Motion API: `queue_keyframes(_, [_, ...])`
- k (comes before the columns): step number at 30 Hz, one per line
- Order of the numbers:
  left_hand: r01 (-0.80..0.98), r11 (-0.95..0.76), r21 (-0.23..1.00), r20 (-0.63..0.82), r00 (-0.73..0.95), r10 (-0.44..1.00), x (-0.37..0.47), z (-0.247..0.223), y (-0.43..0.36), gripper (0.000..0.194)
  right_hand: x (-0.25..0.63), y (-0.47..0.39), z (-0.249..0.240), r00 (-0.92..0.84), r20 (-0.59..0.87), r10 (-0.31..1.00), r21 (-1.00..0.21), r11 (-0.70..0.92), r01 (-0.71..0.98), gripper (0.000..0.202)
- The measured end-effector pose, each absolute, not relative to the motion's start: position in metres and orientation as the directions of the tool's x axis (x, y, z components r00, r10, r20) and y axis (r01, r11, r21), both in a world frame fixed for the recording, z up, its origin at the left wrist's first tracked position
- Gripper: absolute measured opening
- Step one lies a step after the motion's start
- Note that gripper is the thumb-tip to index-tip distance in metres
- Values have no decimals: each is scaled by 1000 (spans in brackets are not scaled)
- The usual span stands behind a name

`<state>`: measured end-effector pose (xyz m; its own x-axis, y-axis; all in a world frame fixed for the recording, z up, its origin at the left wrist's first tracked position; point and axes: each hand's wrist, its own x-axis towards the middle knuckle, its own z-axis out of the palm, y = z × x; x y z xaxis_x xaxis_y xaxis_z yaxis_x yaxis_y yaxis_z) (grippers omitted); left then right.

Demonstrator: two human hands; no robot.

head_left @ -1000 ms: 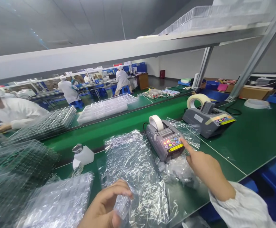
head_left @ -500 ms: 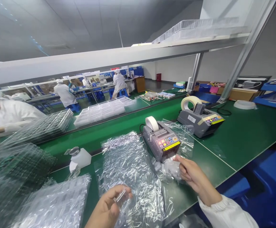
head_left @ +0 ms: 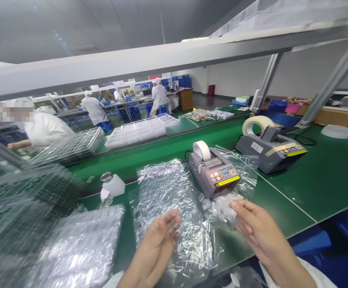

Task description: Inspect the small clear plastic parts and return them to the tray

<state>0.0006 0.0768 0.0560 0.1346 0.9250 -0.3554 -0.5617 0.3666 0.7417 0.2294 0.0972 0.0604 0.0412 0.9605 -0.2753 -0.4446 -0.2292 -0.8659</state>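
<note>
Clear film (head_left: 164, 188) nr L hand (head_left: 158, 244); R hand (head_left: 260, 230) poss. touching wrap (head_left: 221, 205).

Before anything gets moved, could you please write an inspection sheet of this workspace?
Surface: green bench, white lines across it.
Job's things: nearer tape dispenser, display lit; crinkled clear sheet beside it.
Clutter: white bottle, clear trays at left, crumpled plastic before the dispenser.
Hands: left hand over the sheet, right hand near the crumpled plastic; grips unclear.
Cables: black cable beside the nearer dispenser, another behind the farther dispenser.
Surroundings: overhead shelf; people in white beyond.
</note>
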Motion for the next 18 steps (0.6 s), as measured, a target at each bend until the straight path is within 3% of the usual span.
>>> queue_keyframes(6, [-591, 352, 725, -282, 211, 936, 17, 56, 78, 43, 178, 73, 78, -367, -159, 917, -887, -296, -355, 35])
queue_keyframes(18, [-589, 263, 764, -183, 193, 964, 19, 59, 74, 46, 158, 75, 69, -369, -226, 901, -887, -347, -304, 38])
